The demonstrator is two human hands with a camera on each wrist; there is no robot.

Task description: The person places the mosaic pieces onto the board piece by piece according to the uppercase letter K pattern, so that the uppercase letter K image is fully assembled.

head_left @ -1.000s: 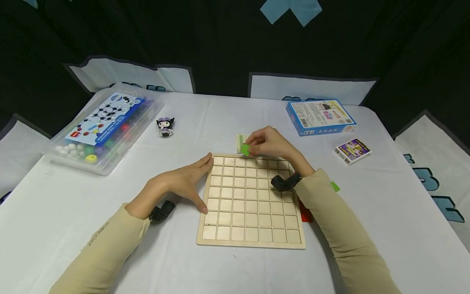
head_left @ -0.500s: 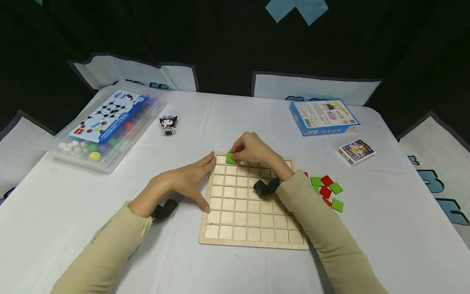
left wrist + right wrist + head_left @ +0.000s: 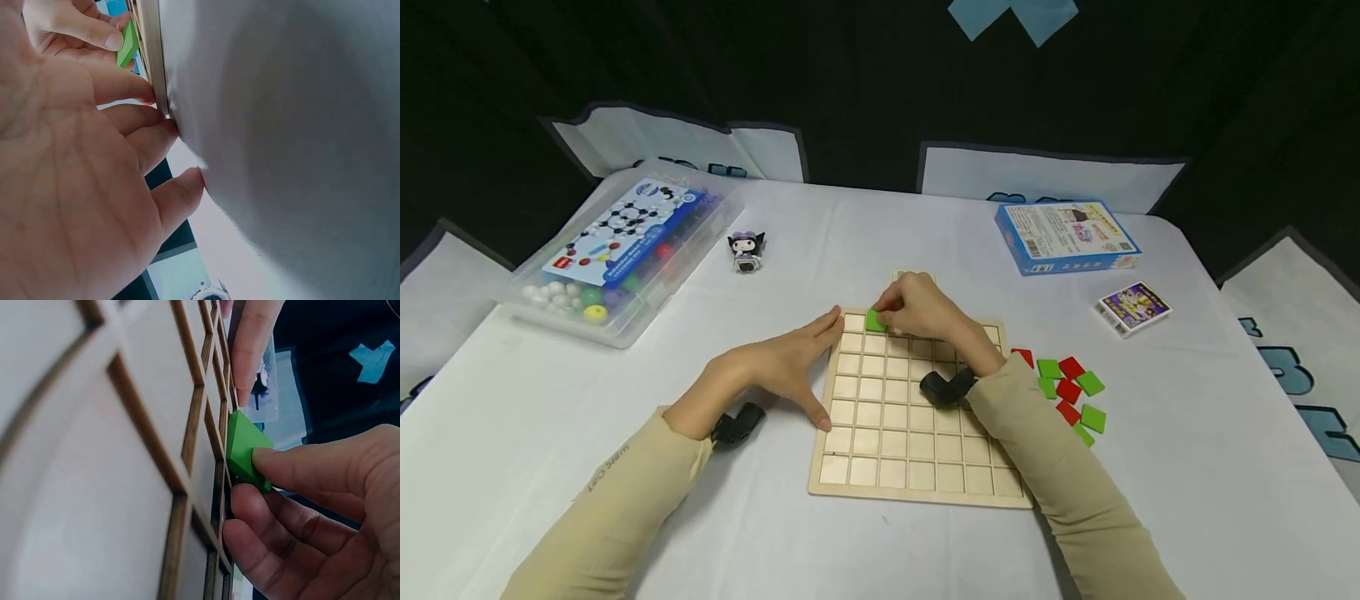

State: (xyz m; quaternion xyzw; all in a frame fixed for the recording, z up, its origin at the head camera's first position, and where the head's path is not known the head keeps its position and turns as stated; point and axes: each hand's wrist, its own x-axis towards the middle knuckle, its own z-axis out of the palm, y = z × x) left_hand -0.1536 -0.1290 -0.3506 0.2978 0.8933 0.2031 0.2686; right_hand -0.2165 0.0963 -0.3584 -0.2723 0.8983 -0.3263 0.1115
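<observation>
A wooden grid board [image 3: 892, 473] lies on the white table, its square cells bare apart from the top row. My right hand [image 3: 921, 308] pinches a green square tile [image 3: 874, 322] between thumb and fingers at the board's far row, second cell from the left. In the right wrist view, the tile [image 3: 245, 445] is tilted against the grid ridges, with the thumb on its face. Along the board's left edge rests my left hand [image 3: 778, 364], thumb and fingers spread; its fingertips touch the board's side in the left wrist view.
Several loose red and green tiles [image 3: 1069, 390] lie right of the board, beside the right sleeve. A patterned card [image 3: 898, 275] is partly hidden behind the right hand. Farther out are a blue box [image 3: 1067, 237], a small card box [image 3: 1133, 308], a figurine [image 3: 747, 252] and a clear case [image 3: 625, 250].
My right hand has moved left and toward me with the green tile, from beyond the board's far edge onto its top row. The left hand stays at the board's edge.
</observation>
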